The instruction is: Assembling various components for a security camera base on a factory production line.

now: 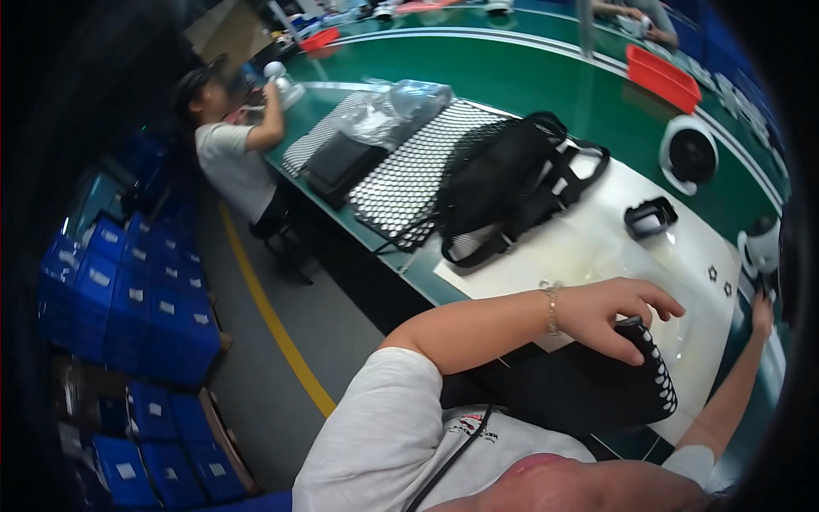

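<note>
My left hand [610, 317], with a bracelet at its wrist, reaches across my front, fingers apart and gripping nothing. Its thumb lies over the upper edge of a black item with a white-dotted border [657, 367]; whether it presses on it I cannot tell. At the far right, my right hand [762, 314] is closed at the lower part of a white device with a rounded head [759, 243]; the dark picture rim hides some of both. Between them on the white sheet [597, 256] stand a small black open holder [651, 218] and two small dark star-shaped pieces [721, 282].
A black bag with straps [512, 179] lies on dotted mesh sheets [401, 192] beside clear plastic wrap [384, 115]. Another white device [689, 155] and a red tray [664, 78] rest on the green surface. A co-worker [235, 154] sits left, near stacked blue boxes [128, 299].
</note>
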